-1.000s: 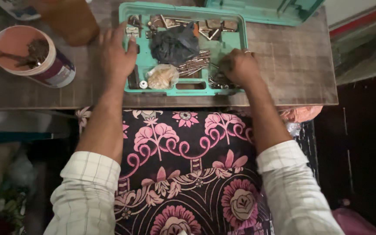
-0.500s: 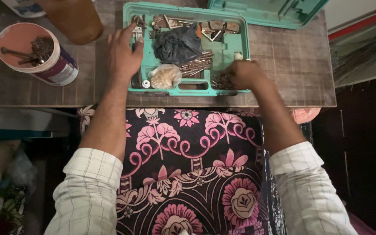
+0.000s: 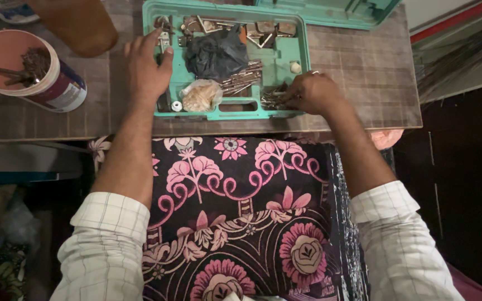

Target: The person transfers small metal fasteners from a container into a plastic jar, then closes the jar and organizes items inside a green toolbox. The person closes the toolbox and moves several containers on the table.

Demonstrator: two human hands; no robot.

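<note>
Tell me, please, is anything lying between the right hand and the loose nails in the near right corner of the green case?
Nothing visible does: the right hand is already down on the nails inside the green case, fingertips among them.

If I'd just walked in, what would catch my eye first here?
Probably the teal tray of nails and metal bits on the wooden table, with the left hand on its left rim and the right hand in its lower right corner. Below, a bold pink-flowered cloth covers the lap.
</note>
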